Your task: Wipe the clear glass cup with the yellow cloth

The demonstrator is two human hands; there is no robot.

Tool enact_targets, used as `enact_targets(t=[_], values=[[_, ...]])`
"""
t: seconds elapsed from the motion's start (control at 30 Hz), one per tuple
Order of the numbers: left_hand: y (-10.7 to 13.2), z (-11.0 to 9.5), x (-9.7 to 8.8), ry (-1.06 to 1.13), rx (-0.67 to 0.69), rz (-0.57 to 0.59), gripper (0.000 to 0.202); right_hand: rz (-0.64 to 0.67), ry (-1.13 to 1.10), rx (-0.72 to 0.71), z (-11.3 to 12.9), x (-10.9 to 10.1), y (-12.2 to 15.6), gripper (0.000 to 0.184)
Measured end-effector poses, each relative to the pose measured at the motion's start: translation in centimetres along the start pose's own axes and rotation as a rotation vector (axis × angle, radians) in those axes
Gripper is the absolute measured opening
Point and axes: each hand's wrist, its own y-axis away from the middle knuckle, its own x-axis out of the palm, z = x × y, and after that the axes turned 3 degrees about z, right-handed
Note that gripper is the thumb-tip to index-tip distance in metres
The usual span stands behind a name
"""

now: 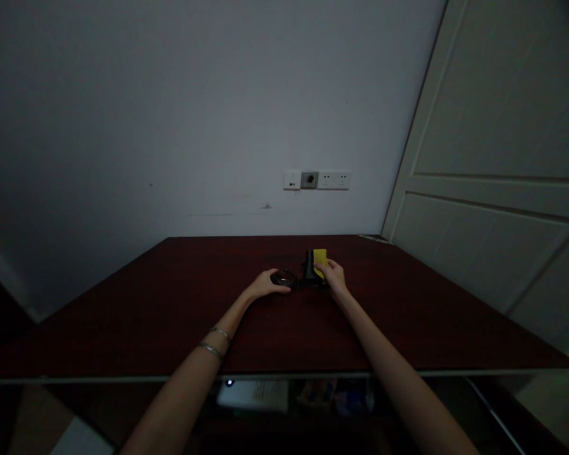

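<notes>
Low over the dark red table (184, 303), my left hand (262, 284) curls its thumb and fingers around the left side of a dark, loop-shaped thing (285, 279). Poor light keeps me from telling its exact kind. Just to the right, my right hand (333, 275) pinches a yellow cloth-like piece (320, 256). That piece lies against a black, flat-sided thing (309, 267), which looks like a small case or pouch. Whether my right fingers also grip the black thing is hidden. Between the two dark things there is only a narrow gap.
A pale wall with a row of sockets (334, 181) rises behind the table. A white panelled door (493, 183) stands along the right side. Beneath the table's front edge, a white box-like thing (253, 395) and other dim items lie on a shelf.
</notes>
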Motion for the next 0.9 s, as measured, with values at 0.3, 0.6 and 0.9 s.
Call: enact_targets(t=[0.3,0.6,0.9], values=[[-0.3,-0.6,0.2,0.213,0.034,-0.205,0.066,0.012,-0.001,-0.019,0.1,-0.1,0.2,0.037],[-0.6,-2.2,0.9,0.398,0.054,-0.219,0.067,0.06,0.106,-0.176,0.5,0.3,0.6,0.049],[-0.1,-2.6,1.3,0.52,0.025,-0.073,0.065,0.308,0.644,-0.7,4.9,0.7,1.6,0.043]])
